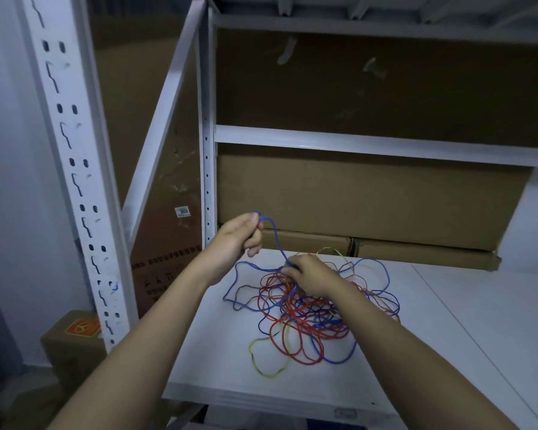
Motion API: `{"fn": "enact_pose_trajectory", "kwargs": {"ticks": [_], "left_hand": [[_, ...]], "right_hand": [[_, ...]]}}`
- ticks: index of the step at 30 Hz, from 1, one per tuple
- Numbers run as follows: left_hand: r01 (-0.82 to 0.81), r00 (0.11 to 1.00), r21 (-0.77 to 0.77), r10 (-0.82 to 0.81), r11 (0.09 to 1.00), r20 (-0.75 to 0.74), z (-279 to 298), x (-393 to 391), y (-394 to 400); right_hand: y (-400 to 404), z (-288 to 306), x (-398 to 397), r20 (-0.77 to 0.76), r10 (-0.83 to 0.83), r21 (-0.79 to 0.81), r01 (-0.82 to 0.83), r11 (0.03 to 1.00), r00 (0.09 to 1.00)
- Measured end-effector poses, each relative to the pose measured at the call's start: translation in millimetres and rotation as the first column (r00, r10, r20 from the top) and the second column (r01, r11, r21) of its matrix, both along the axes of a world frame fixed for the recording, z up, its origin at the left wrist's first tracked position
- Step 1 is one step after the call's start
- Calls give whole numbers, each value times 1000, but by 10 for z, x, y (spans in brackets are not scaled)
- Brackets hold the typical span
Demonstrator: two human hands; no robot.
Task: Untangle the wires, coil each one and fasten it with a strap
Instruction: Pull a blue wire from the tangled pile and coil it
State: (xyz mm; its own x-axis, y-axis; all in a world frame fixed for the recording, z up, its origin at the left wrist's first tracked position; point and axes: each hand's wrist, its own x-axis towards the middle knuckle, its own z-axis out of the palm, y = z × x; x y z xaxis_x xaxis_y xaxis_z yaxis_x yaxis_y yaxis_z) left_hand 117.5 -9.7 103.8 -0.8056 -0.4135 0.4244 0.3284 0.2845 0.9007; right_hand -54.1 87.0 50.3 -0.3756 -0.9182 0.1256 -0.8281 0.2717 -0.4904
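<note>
I am at the white shelf [448,321], where the tangle of wires [305,315] lies in a loose heap of red, blue and yellow. This looks like the untangling step, barely begun. My left hand [241,235] holds a narrow grip on the blue wire [275,235], lifted above the heap; my right hand [311,274] pinches a strand at the pile. Next I should draw the blue free slowly.

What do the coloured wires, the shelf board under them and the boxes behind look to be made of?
Wires: thin, flexible, likely plastic-insulated, judging by the smooth blue, red and yellow jackets and loose loops. Shelf board: smooth white, probably painted metal or laminate; unclear which. Boxes: matte brown cardboard, with visible seams.
</note>
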Motion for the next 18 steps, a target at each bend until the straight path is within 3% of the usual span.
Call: {"fn": "enact_pose_trajectory", "kwargs": {"ticks": [4, 8, 11, 13, 16, 18], "left_hand": [[-153, 987, -94, 148, 984, -63, 132, -22, 44], [-215, 975, -143, 203, 966, -94, 298, -42, 54], [-221, 975, -169, 212, 961, -68, 355, -109, 87], [-223, 975, -179, 216, 958, -59, 365, -175, 127], [-265, 964, -123, 258, 957, -65, 374, -247, 162], [-300, 953, -77, 297, 951, -52, 387, -262, 169]], "right_hand": [[59, 244, -32, 265, -70, -215, 130, 968, 962], [65, 778, -39, 513, -45, -509, 346, 788, 857], [31, 1152, -33, 552, 32, -672, 422, 608, 833], [-7, 1287, -38, 524, 24, -720, 428, 547, 851], [-61, 1236, -165, 452, -141, -559, 403, 725, 881], [-73, 1268, -230, 509, -139, -456, 403, 793, 849]]}}
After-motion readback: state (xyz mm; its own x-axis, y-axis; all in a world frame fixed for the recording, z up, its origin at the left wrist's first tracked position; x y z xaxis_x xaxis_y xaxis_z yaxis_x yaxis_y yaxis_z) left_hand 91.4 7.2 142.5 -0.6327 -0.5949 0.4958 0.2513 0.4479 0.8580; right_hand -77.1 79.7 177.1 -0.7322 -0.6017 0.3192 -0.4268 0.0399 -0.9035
